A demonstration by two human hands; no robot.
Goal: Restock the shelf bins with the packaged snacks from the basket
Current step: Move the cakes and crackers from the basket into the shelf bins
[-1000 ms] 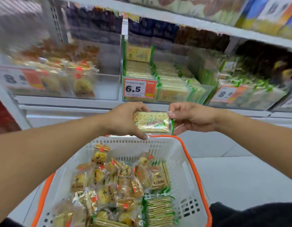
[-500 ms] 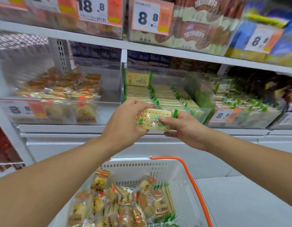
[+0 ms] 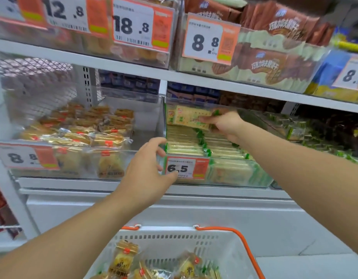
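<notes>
My right hand (image 3: 224, 124) pinches a green-trimmed cracker pack (image 3: 189, 119) above the rows in the 6.5 bin (image 3: 240, 174); my left hand (image 3: 152, 168) hovers spread and empty at the bin's front. Next: lower it flat onto the stack.

A green-edged cracker packet (image 3: 189, 120) is hanging tilted over the clear shelf bin (image 3: 240, 174), which is sitting packed with rows of matching packets behind a 6.5 tag. Below, the white basket (image 3: 230, 250) with orange handles is holding yellow wrapped snacks (image 3: 123, 260).
</notes>
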